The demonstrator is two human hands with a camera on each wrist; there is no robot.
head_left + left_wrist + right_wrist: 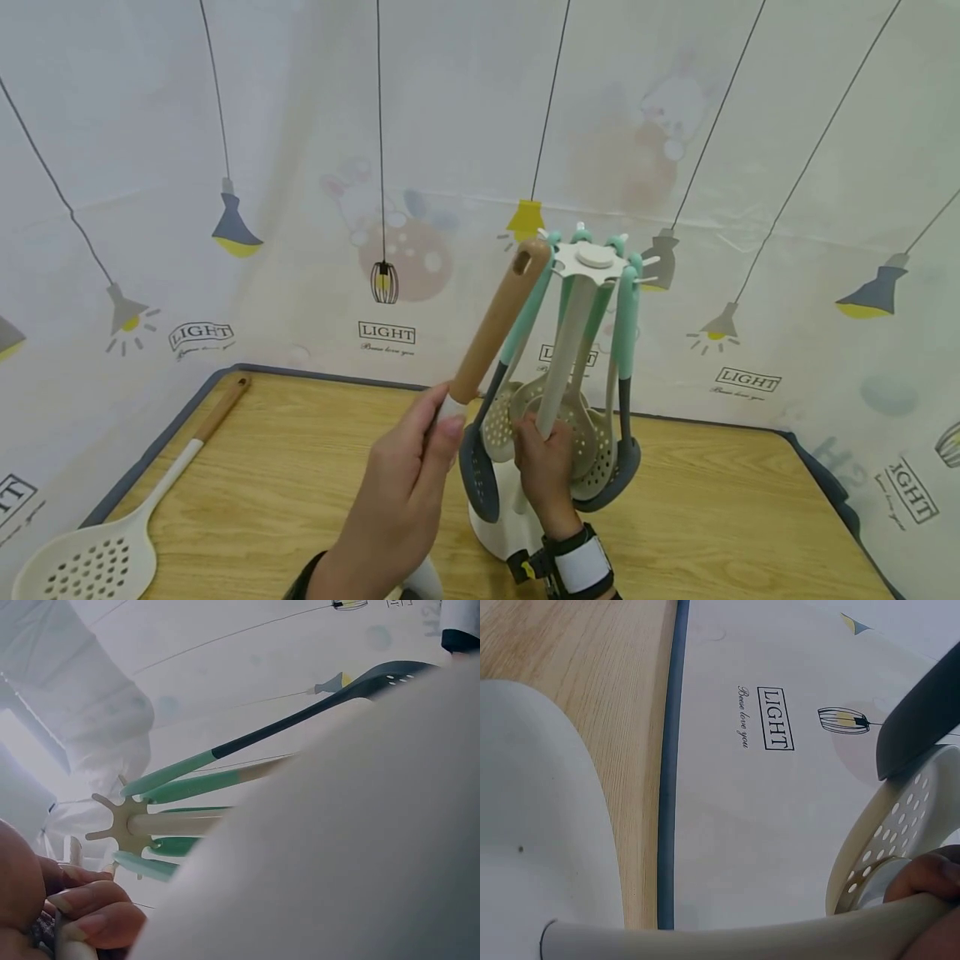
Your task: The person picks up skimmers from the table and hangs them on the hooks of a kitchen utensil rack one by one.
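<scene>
In the head view my left hand (397, 496) grips the white neck of a kitchen utensil just below its brown handle (498, 325), which points up. A broad white surface (337, 847) covers much of the left wrist view, probably that utensil's head; its kind cannot be told. My right hand (546, 467) is wrapped around the pole (567, 350) of a white utensil stand. Mint-handled utensils hang from the stand's notched top (592, 260), among them a dark slotted spoon (480, 475) and a beige skimmer (892, 825). The stand's white base (495, 525) is below, partly hidden.
A white skimmer (101, 558) with a brown handle lies at the left of the wooden table (300, 467). The table has a dark edge (337, 377). Behind it hangs a pale sheet (300, 167) printed with lamps.
</scene>
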